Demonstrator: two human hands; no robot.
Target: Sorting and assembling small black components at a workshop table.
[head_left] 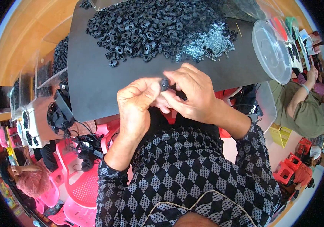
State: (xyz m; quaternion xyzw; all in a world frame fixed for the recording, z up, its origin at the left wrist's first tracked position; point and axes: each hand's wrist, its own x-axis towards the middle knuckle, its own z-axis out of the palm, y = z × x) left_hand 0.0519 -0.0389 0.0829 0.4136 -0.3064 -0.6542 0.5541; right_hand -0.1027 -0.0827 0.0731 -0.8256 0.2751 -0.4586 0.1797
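Note:
Between both hands, just off the near edge of the dark table, is a small black plastic part (164,84). My left hand (141,94) pinches it from the left, thumb and fingers closed on it. From the other side my right hand (192,89) grips the same part with its fingertips. Its underside is hidden by my fingers. Beyond my hands spreads a large pile of small black plastic pieces (143,30), many with a hole in them. At the pile's right lies a heap of small silvery metal springs (213,41).
A dark tabletop (88,87) carries the piles. On the right rests a round clear plastic lid (269,53). Clear bins (48,72) of black parts stand at the left. Pink plastic chairs (82,185) are lower left. Other people sit on both sides, one in olive clothing (301,109).

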